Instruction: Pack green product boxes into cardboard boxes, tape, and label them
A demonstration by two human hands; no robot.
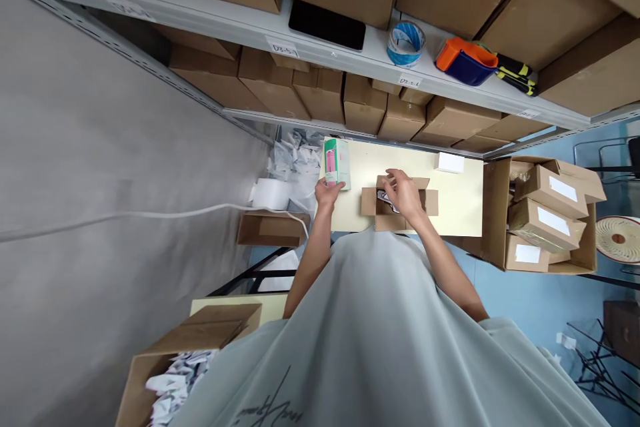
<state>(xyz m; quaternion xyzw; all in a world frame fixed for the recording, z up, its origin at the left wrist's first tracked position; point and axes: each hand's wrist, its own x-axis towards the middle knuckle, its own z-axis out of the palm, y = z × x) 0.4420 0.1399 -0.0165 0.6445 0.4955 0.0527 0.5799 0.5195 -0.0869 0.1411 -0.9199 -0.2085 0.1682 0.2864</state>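
Observation:
On the cream table [465,210], a green and white product box [342,161] with a pink item pictured on it is at the left end. My left hand [327,193] grips its lower edge, thumb across the front. A small cardboard box [387,221] with its flaps folded out stands mid-table. Over its opening is my right hand [404,197], fingers loosely bent and apart, with nothing visible in them. Something white with dark print [386,200] shows inside the box, partly covered by that hand.
A small white box [450,163] lies at the table's back right. Beyond is a shelf [350,53] bearing cartons, a black phone [327,25], blue tape [406,43] and an orange and blue tool [466,61]. A large carton [495,213] of packed boxes stands right; crumpled paper [183,373] fills another at lower left.

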